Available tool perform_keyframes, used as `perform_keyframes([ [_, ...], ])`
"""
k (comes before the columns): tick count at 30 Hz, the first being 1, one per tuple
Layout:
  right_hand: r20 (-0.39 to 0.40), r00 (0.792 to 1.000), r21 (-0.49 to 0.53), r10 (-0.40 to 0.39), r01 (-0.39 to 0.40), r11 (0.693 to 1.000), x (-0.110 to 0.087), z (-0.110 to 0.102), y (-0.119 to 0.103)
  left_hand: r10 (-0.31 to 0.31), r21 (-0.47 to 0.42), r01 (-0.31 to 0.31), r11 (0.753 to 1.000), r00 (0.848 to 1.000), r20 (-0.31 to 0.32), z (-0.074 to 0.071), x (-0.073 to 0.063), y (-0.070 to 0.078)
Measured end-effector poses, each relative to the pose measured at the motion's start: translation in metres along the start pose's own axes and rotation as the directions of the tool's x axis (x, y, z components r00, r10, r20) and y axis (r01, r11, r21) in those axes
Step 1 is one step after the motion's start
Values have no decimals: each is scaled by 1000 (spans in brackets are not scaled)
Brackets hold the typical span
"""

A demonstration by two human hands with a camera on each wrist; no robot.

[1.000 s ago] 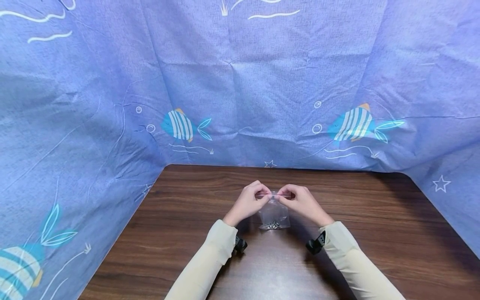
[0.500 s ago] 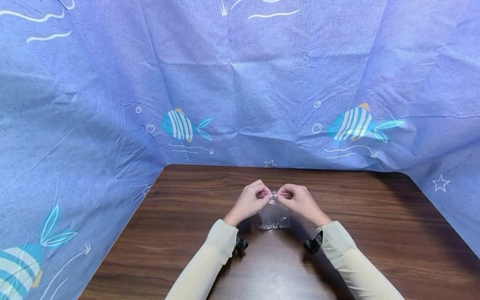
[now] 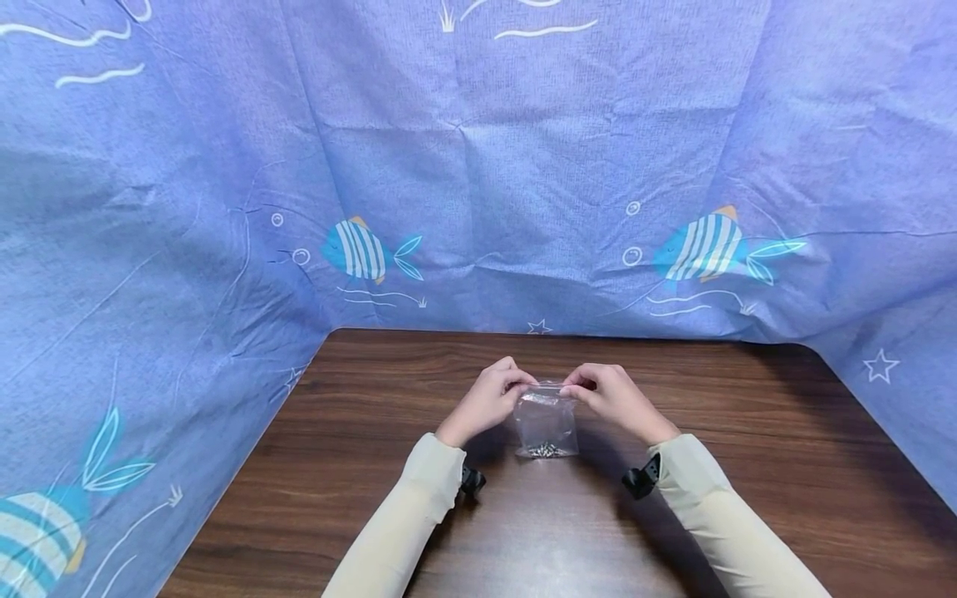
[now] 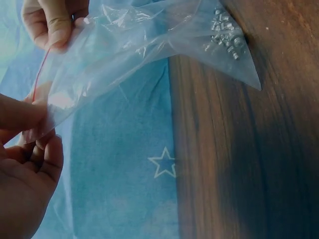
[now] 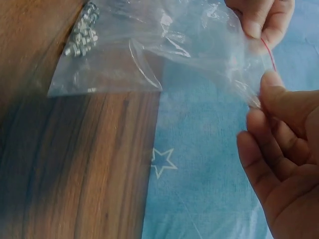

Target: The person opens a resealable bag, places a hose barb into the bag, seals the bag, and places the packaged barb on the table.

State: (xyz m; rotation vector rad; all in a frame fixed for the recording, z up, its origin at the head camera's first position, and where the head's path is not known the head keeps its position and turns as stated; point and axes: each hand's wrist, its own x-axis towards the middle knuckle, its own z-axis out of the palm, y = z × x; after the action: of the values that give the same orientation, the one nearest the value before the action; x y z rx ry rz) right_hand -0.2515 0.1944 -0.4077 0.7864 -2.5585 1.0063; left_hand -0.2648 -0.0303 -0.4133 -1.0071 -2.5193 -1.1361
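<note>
A clear zip-lock bag (image 3: 546,422) with a red line along its top hangs upright between both hands. Small shiny metal pieces (image 3: 547,450), perhaps screws or nuts, lie heaped in its bottom; the wrist views show them too (image 4: 227,34). My left hand (image 3: 488,402) pinches the bag's top left corner between thumb and fingers. At the top right corner my right hand (image 3: 615,402) pinches the bag the same way. Between the two hands the red-lined top edge runs fairly straight in the right wrist view.
The bag's lower edge is at or just above a brown wood-grain table (image 3: 374,465). Behind and to the left hangs a blue cloth (image 3: 463,183) printed with fish and stars. A black wrist camera (image 3: 641,477) sits at each cuff.
Both hands were close together at the middle of the bag's top. They have moved apart to its two corners, and the top now shows between them.
</note>
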Motion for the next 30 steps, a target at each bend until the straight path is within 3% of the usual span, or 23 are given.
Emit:
perform_keyframes([
  [9,49,997,-26,-65,66,997,-1,-7,6,22,16,-23,1000,999,33,-4,0,-7],
  [16,65,997,-53,-44,48,997,0,-9,12,-80,-20,80,997,997,-23,-4,4,-12],
  [22,60,997,-56,48,-44,997,0,-7,20,-202,-80,194,978,974,-105,1,9,-18],
  [30,50,995,-35,85,-84,996,5,-1,27,-285,-136,262,956,936,-205,13,13,-30],
])
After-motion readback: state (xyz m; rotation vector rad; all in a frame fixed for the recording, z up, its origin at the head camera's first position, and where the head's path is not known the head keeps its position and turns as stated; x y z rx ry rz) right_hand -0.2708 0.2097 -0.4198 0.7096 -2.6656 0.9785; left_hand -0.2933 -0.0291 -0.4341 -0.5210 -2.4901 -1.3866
